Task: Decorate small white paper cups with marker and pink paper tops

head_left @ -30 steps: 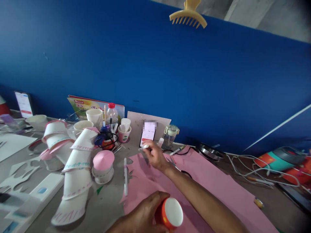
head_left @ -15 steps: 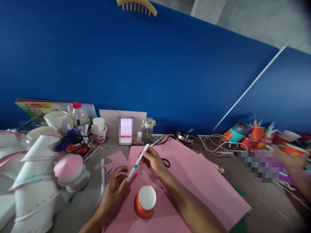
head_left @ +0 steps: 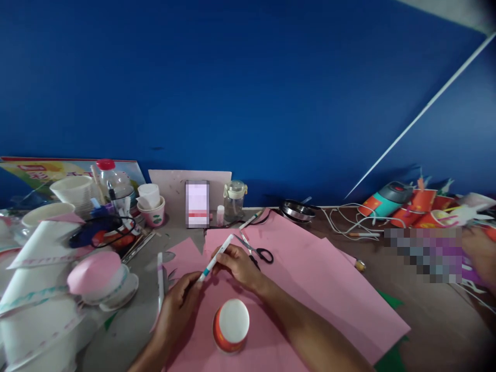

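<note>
A white marker [head_left: 220, 254] with a teal band slants between my two hands above the pink paper [head_left: 306, 268]. My left hand [head_left: 182, 299] grips its lower end, and the fingers of my right hand [head_left: 234, 262] pinch its middle. Below them, a red paper cup [head_left: 222, 330] with a white top face stands on the pink paper, touched by neither hand. Black-handled scissors [head_left: 264, 254] lie just right of my right hand.
White decorated cup pieces [head_left: 42, 289] and a pink-topped piece [head_left: 95, 274] crowd the left. Behind stand a phone [head_left: 197, 204] and a glass jar [head_left: 234, 200]. At right are white cables [head_left: 349, 222], red cups [head_left: 422, 200] and another person's hand [head_left: 480, 253].
The view has shifted slightly to the right. My left hand has closed around the marker's lower end, and the scissors' blades now show beside my right hand.
</note>
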`<state>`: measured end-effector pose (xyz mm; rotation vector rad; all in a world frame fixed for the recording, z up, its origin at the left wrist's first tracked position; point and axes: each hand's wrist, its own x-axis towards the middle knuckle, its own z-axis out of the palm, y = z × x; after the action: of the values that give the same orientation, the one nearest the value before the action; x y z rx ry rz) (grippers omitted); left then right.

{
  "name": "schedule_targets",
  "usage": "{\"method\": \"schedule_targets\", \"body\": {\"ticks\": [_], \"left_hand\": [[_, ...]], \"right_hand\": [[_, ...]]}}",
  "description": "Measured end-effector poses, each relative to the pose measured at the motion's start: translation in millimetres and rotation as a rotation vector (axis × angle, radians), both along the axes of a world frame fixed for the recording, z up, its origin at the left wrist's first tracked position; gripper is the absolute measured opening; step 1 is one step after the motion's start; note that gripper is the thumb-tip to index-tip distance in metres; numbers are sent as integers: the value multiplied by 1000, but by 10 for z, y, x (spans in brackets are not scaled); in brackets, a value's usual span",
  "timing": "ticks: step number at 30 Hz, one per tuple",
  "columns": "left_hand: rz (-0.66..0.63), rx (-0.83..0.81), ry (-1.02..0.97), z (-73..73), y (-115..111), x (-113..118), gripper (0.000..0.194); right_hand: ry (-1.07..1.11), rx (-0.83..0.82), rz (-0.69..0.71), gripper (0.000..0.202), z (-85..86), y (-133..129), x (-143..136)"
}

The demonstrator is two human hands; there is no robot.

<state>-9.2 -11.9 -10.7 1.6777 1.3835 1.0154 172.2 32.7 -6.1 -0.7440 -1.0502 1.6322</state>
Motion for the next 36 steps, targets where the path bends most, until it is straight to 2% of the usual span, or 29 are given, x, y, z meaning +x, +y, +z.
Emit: {"method": "schedule_targets", "body": {"ticks": [5, 9, 11, 14, 16, 19, 22, 27, 31, 36], "left_hand": [[-35, -71, 3, 36, -39, 27, 30], [-26, -187, -141, 28, -59, 46, 31], [-1, -313, -263, 22, -67, 57, 36], [71, -449, -376, 47, -79, 62, 45], [88, -411, -391, 85, -79, 55, 48], [107, -236, -378, 130, -79, 52, 50], [102, -86, -341, 119, -124, 71, 44], [-9, -3, -345, 64, -264, 76, 24], [-172, 137, -222, 52, -276, 26, 27], [-159, 93, 57, -12, -231, 18, 25]], "right_hand": [[-22, 43, -12, 25, -8, -14, -8], [0, 54, -24, 23, 21, -22, -26], [58, 42, -95, 23, 38, 24, 32], [178, 33, -284, 22, 59, 161, 252], [247, 28, -374, 21, 66, 254, 429], [326, 0, -421, 24, 57, 328, 592], [359, -42, -404, 23, 39, 327, 589], [367, -67, -373, 17, 25, 298, 502], [350, -65, -363, 14, -3, 300, 500], [316, -44, -357, 19, -15, 348, 505]]}}
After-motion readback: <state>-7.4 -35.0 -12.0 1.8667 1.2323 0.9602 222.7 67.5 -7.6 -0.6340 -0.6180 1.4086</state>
